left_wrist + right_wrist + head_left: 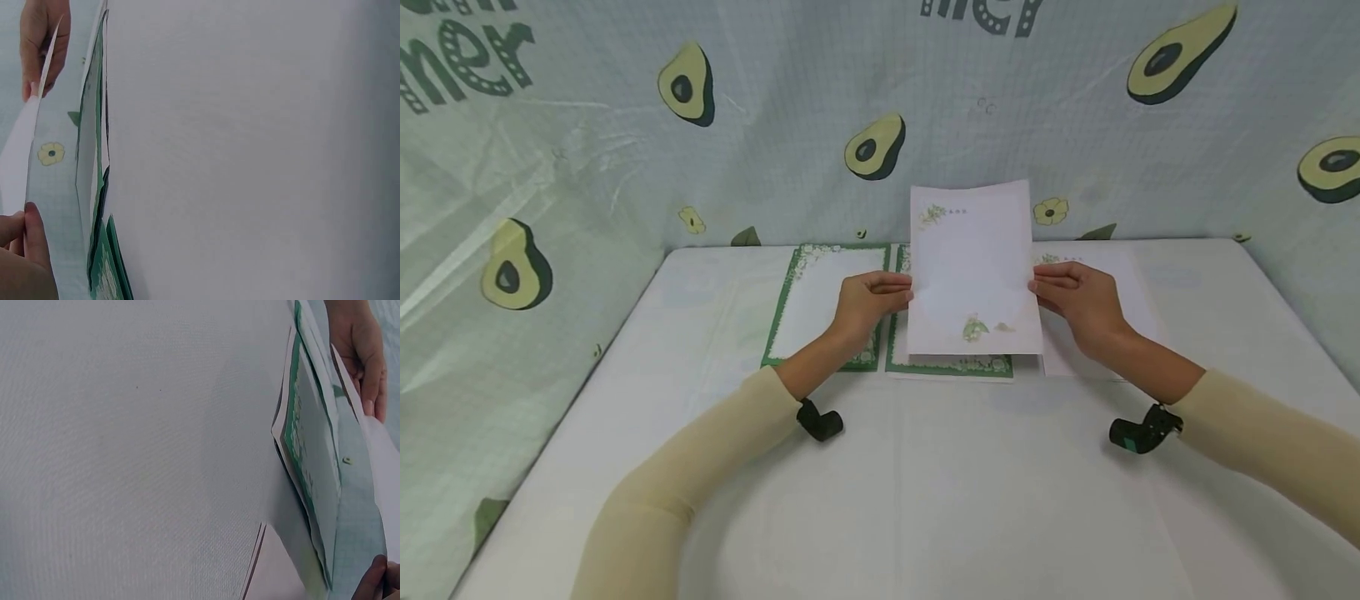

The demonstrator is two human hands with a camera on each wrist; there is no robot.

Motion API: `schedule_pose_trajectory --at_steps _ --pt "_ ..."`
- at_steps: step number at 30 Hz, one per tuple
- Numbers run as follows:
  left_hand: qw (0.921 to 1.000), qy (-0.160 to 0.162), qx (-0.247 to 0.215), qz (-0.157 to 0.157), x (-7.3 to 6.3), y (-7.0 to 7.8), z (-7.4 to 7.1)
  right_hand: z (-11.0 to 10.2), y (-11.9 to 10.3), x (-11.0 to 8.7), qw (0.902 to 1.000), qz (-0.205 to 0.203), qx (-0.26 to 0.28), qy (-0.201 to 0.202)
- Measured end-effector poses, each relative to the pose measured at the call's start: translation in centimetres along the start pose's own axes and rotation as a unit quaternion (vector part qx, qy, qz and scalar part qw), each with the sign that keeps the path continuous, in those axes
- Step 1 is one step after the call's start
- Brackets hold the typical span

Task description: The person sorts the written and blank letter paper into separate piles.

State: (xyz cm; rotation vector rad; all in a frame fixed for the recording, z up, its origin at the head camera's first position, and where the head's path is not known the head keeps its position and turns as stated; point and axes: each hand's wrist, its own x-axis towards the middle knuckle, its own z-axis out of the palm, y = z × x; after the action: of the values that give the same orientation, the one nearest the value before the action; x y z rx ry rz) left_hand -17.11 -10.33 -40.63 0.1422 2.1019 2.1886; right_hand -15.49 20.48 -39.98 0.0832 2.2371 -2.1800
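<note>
A sheet of white stationery paper (972, 267) with small floral prints at its top left and bottom is held up above the table. My left hand (872, 304) pinches its left edge between thumb and fingers. On the opposite edge, my right hand (1078, 300) pinches the paper the same way. Beneath it lies a green-bordered sheet (951, 365), mostly covered. Another green-bordered sheet (827, 300) lies to the left, partly behind my left hand. A pale sheet (1127, 287) lies on the right under my right hand. In the left wrist view the held paper (19, 156) appears nearly edge-on.
The white table (940, 475) carries the sheets in a row near its back edge. Behind it hangs a pale cloth (790, 125) printed with avocados. Each wrist wears a small black camera, the left one (820, 421) and the right one (1142, 431).
</note>
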Motion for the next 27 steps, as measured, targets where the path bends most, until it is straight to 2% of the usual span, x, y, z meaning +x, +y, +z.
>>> schedule_pose_trajectory --at_steps 3,10,17,27 --pt "1.0 0.0 -0.001 -0.002 0.1 0.0 0.3 -0.3 -0.2 -0.1 0.9997 -0.003 0.023 -0.001" --pt "0.9999 0.004 0.006 -0.007 0.2 -0.2 0.7 -0.8 -0.1 -0.2 0.9992 -0.005 -0.039 0.007" --pt "0.9999 -0.004 -0.011 -0.01 0.2 -0.2 1.4 -1.5 0.2 -0.4 0.9983 -0.007 -0.055 0.016" --pt "0.9999 -0.011 -0.009 -0.005 0.1 0.0 2.5 -2.6 0.1 -1.0 0.9994 -0.017 -0.026 0.019"
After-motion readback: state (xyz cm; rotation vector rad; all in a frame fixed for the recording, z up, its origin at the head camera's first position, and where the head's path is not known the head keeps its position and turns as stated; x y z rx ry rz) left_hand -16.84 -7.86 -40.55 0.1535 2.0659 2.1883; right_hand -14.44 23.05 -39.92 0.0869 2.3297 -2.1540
